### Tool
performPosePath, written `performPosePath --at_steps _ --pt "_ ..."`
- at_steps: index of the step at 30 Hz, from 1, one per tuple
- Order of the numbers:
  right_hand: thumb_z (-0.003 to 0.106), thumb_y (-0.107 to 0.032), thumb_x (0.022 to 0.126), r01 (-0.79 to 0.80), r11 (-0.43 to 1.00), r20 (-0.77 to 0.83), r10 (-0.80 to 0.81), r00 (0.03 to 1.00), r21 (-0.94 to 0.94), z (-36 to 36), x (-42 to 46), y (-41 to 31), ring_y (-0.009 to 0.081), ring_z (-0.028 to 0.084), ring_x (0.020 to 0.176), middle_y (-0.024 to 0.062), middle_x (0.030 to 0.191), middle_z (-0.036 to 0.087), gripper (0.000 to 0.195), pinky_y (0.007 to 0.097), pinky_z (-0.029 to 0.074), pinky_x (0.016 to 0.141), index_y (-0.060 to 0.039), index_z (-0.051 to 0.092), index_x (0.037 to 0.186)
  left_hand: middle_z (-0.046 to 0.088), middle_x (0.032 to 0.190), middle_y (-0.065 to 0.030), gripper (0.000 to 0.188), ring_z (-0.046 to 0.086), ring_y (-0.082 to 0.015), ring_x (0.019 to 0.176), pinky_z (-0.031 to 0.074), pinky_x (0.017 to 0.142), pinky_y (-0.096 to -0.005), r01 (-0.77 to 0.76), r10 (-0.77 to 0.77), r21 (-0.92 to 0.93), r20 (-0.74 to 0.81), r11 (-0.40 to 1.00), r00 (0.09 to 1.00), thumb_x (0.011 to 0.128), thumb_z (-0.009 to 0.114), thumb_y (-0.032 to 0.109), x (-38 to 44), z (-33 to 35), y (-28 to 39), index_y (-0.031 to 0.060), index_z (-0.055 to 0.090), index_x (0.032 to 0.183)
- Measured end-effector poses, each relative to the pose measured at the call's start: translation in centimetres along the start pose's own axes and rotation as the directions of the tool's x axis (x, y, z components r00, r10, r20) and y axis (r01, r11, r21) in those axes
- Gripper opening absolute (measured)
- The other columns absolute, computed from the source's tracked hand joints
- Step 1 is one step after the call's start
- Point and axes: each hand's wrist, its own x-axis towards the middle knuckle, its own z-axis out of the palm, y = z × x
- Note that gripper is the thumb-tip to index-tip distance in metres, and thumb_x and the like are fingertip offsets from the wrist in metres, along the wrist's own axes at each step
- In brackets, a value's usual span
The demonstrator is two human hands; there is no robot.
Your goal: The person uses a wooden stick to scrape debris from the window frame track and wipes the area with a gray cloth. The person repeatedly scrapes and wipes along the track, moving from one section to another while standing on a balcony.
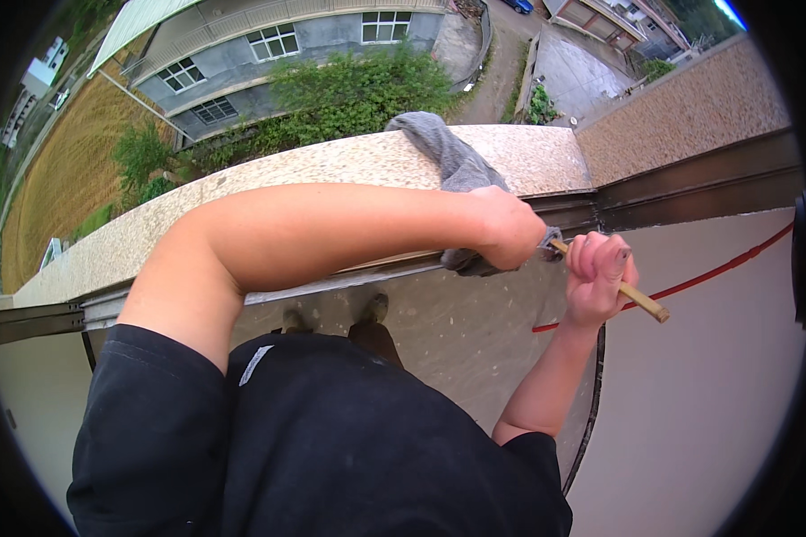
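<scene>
A grey cloth (467,164) lies across the speckled stone sill (349,158) and hangs over the inner edge of the window frame. My left hand (508,227) is closed on this cloth near the frame's right corner. Just right of it, my right hand (599,275) grips a thin wooden stick (645,302), whose far end meets a bunched, dark-stained bit of cloth beside my left fist. What the stick's tip touches inside the cloth is hidden.
The dark metal window track (564,205) runs along the sill and turns up at the right. A red hose or cord (705,272) hangs by the pale wall (705,403). Below is the spotted floor (457,335); beyond the sill is a drop to bushes (369,87) and a grey house.
</scene>
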Motion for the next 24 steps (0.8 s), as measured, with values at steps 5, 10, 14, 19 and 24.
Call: performPosePath --at_steps 5,10,14,19,24 --pt "0.048 -0.031 0.101 -0.012 0.998 0.036 0.01 0.999 0.063 6.4 -2.1 -0.4 0.0087 0.024 0.05 -0.0003 0.056 0.03 0.046 0.0269 0.021 0.045 -0.0065 0.033 0.065 0.07 0.09 -0.0186 0.02 0.069 -0.0333 0.088 0.054 0.073 -0.0436 -0.012 0.01 0.065 0.032 0.998 0.999 0.08 0.058 0.017 -7.1 1.0 -1.8 0.0041 0.07 0.09" --pt "0.05 -0.03 0.1 -0.004 0.987 -0.001 0.004 1.0 0.158 12.6 -5.1 -0.7 0.0095 0.023 0.049 0.0005 0.055 0.03 0.046 0.0275 0.022 0.045 -0.0058 0.034 0.064 0.07 0.087 -0.0152 0.018 0.068 -0.0327 0.086 0.053 0.072 -0.0444 -0.008 0.003 0.098 0.056 0.995 0.998 0.078 0.058 0.013 -14.1 2.8 -4.2 0.007 0.069 0.09" --pt "0.05 -0.029 0.1 -0.028 0.98 0.0 0.029 1.0 0.198 17.0 -6.9 -1.1 0.0102 0.023 0.048 0.0003 0.055 0.03 0.046 0.0277 0.022 0.045 -0.006 0.034 0.064 0.068 0.085 -0.0141 0.02 0.066 -0.0339 0.084 0.052 0.072 -0.0464 -0.03 0.022 0.122 0.068 0.992 0.997 0.08 0.055 0.013 -18.5 4.8 -6.3 0.009 0.066 0.096" --pt "0.046 -0.03 0.102 -0.086 0.968 0.048 0.076 0.996 0.235 21.7 -7.9 -1.4 0.0105 0.024 0.047 -0.0002 0.054 0.028 0.047 0.0279 0.023 0.044 -0.0072 0.032 0.064 0.069 0.09 -0.0152 0.024 0.067 -0.033 0.087 0.053 0.074 -0.0446 0.009 -0.026 0.143 0.12 0.99 0.992 0.083 0.056 0.016 -24.2 5.5 -7.9 0.0085 0.068 0.102" --pt "0.042 -0.031 0.103 -0.129 0.936 0.097 0.103 0.99 0.328 26.3 -9.0 -1.4 0.0103 0.024 0.045 -0.0005 0.053 0.028 0.045 0.0276 0.023 0.043 -0.0082 0.032 0.066 0.069 0.093 -0.0154 0.039 0.067 -0.034 0.087 0.052 0.072 -0.0459 0.04 -0.061 0.145 0.146 0.989 0.987 0.083 0.054 0.015 -29.7 6.9 -10.0 0.0171 0.065 0.12"
